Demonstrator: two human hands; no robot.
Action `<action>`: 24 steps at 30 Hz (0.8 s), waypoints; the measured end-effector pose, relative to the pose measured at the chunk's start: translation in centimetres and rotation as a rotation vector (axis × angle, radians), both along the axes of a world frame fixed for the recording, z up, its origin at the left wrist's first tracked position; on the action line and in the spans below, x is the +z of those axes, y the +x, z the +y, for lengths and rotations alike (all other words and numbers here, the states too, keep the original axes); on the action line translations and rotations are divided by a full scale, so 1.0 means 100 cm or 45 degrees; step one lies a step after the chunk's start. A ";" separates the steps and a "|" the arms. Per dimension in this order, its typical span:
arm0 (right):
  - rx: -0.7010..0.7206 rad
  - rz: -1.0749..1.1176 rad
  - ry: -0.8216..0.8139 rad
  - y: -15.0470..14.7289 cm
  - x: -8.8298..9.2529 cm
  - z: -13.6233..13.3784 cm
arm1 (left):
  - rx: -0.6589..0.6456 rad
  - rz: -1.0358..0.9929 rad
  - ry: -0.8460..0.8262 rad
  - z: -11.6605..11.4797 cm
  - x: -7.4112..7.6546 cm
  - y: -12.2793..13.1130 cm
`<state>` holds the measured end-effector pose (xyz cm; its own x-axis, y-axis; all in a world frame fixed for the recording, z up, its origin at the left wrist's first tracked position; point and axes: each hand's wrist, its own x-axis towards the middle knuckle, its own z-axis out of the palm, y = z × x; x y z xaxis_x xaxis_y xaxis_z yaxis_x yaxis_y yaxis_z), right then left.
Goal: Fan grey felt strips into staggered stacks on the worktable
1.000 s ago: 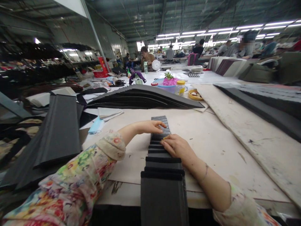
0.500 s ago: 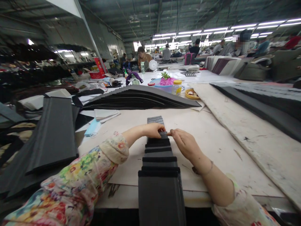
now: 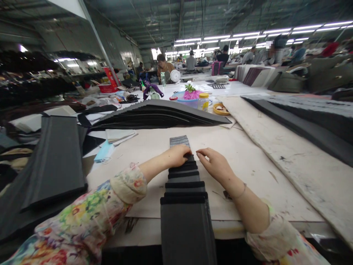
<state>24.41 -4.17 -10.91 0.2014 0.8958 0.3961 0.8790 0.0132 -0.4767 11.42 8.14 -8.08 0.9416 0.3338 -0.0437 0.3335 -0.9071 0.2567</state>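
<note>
Overlapping dark grey strips point(image 3: 183, 222) with black-edged ends lie in a stepped row running away from me over the table's front edge. My left hand point(image 3: 179, 155) rests across the far part of the row, thumb and fingers curled over a strip. Part of that strip is hidden beneath the hand. Just right of the row, my right hand point(image 3: 213, 162) hovers apart from the strips. Its thumb and forefinger are separated, with nothing visible between them.
A tall fanned stack of dark pieces point(image 3: 162, 114) lies across the back. More dark grey panels point(image 3: 52, 158) are heaped at left, near a blue face mask point(image 3: 104, 151). A pale board point(image 3: 275, 147) with dark layers on it lies right. A yellow-lidded jar point(image 3: 203, 102) stands behind.
My right hand has drawn slightly away from the strips, and its fingertips have parted. My left hand has flattened a little over the row. The view has shifted slightly.
</note>
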 end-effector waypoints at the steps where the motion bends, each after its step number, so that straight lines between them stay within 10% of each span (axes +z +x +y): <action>1: -0.002 -0.001 -0.006 0.000 0.000 0.000 | -0.010 -0.015 0.021 -0.001 0.000 -0.001; 24: 0.043 0.026 -0.048 -0.001 -0.006 0.005 | -0.121 0.004 0.326 -0.017 -0.008 -0.010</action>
<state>24.27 -3.63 -11.49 0.1788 0.9164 0.3582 0.8683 0.0242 -0.4954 10.45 6.42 -8.86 0.9692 0.2447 0.0278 0.2444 -0.9696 0.0142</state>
